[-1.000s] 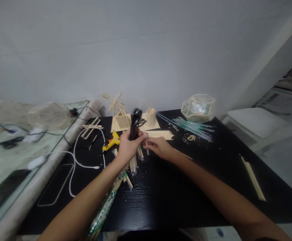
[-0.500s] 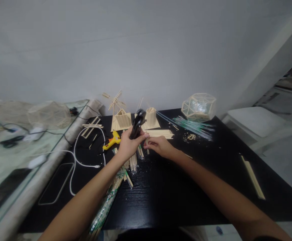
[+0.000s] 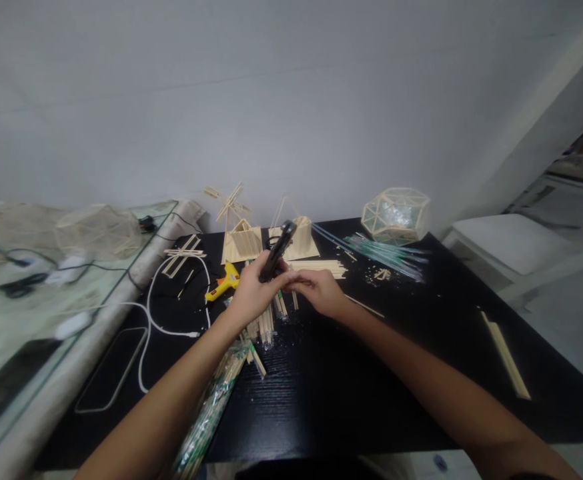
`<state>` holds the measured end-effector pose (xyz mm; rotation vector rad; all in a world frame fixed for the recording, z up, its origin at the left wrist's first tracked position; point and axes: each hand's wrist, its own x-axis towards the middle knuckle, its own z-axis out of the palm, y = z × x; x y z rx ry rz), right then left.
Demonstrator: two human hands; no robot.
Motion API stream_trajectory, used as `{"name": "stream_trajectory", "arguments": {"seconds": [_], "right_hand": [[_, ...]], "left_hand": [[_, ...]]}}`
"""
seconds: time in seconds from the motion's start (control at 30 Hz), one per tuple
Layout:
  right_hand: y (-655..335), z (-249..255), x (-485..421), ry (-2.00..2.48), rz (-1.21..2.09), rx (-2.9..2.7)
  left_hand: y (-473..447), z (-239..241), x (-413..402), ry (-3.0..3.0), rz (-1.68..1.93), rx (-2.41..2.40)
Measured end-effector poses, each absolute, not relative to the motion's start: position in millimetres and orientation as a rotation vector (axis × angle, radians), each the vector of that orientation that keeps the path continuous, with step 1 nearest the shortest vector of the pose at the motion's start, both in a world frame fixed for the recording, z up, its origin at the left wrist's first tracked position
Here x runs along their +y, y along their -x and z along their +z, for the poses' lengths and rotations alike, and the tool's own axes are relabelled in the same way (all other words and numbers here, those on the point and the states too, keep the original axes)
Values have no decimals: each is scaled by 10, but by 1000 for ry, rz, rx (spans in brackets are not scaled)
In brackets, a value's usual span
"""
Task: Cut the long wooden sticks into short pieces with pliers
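My left hand [image 3: 254, 290] is closed around a black hand tool [image 3: 277, 252], which tilts up and to the right. The tool's exact kind is hard to make out in the dim, blurred picture. Fingers pinched, my right hand [image 3: 321, 291] meets the left fingertips just below the tool; what it grips is hidden. The end of a thin wooden stick [image 3: 295, 301] shows under the right fingers, and I cannot tell if it is held. Behind the hands lies a row of wooden sticks [image 3: 321, 268]. A yellow glue gun [image 3: 224, 283] rests left of my left hand.
Stick-built models [image 3: 243, 243] stand at the back of the black table [image 3: 321, 400]. A stick-framed polyhedron [image 3: 396, 215] and wrapped sticks [image 3: 389, 257] sit back right. A white cable [image 3: 146, 333], a phone-like slab [image 3: 113, 369] and bagged sticks [image 3: 216, 400] lie to the left.
The black tool has tipped further to the right in my left hand. My right hand has moved slightly left, bringing its fingertips against the left hand.
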<state>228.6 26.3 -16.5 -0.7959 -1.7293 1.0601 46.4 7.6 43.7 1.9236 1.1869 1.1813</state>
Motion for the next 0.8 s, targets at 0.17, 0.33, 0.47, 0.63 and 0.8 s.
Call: {"name": "stream_trajectory", "arguments": {"seconds": [0.17, 0.33, 0.47, 0.63, 0.8], "right_hand": [[-2289, -157, 260, 781, 1138, -1662], [-2282, -172, 263, 791, 1122, -1693], [-2289, -189, 274, 809, 1055, -1748], [-2289, -205, 289, 799, 1049, -1746], [-2293, -174, 280, 826, 1048, -1757]], "left_hand": [[-154, 736, -23, -2413, 824, 1556], [82, 862, -27, -2833, 441, 1638], [98, 903, -1, -2942, 229, 1610], [71, 971, 53, -3004, 39, 1547], [75, 987, 96, -3035, -18, 1516]]}}
